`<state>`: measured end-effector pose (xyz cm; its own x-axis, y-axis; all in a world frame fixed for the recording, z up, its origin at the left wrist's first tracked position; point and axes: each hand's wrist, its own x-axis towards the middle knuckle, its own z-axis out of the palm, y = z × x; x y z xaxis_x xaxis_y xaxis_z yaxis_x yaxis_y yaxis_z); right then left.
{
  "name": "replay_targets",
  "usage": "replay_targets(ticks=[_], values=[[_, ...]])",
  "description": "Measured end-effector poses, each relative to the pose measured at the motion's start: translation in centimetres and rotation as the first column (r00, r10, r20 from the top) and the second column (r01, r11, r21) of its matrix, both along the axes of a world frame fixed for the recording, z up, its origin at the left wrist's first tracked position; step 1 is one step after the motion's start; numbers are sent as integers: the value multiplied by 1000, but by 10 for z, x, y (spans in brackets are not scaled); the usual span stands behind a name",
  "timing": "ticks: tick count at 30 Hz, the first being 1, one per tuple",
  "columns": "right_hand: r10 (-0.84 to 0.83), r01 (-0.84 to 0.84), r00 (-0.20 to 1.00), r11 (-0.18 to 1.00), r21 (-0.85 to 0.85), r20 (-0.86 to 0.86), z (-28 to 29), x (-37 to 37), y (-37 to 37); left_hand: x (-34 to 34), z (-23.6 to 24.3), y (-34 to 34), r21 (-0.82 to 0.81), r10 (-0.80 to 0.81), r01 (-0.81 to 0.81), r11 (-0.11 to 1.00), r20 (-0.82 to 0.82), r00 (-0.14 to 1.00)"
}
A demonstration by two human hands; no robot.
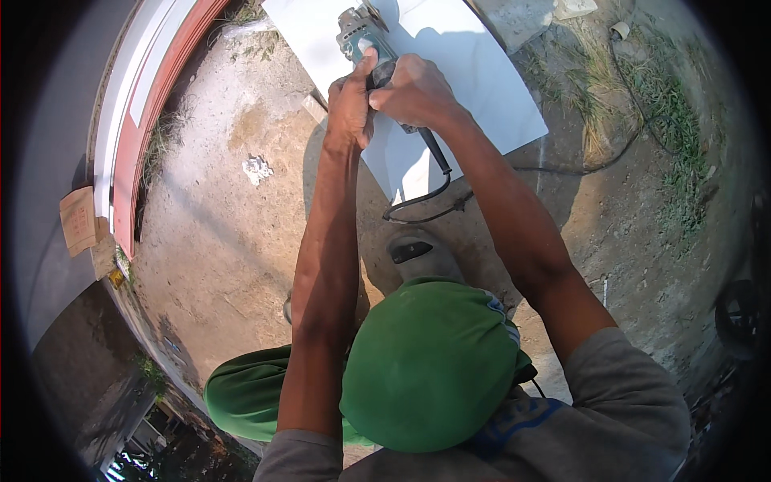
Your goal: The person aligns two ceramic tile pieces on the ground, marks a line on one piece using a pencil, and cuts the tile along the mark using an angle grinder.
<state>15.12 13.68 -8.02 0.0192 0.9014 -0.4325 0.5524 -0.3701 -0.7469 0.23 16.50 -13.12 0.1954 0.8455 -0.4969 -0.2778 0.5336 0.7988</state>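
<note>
A teal-bodied angle grinder (366,42) is held over a white flat board (495,101) at the top of the view. My left hand (352,103) grips the grinder's left side, thumb lying along the body. My right hand (414,88) is closed around the tool from the right, below its head. The black cord (436,149) leaves the handle's rear and loops down past the board's near edge before running off to the right.
My knee in green cloth (426,361) and my shoe (418,253) are below. A red-and-white frame (144,112) runs along the left, with cardboard (79,221) beside it. Crumpled white scrap (257,169) lies on the dirty concrete (225,241); grass (658,161) grows at right.
</note>
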Motion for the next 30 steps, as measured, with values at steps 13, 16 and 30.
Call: replay_targets(ticks=[13, 16, 30], values=[[-38, 38, 999, 999, -22, -5, 1, -8, -1, 1, 5, -2, 9, 63, -63, 998, 14, 998], [-43, 42, 999, 998, -48, -27, 2, -8, 1, -1, 1, 3, 6, 54, -54, 999, 27, 998], [-22, 25, 998, 998, -50, 52, -4, -10, -11, -2, -7, -14, 26, 37, -38, 999, 26, 999]])
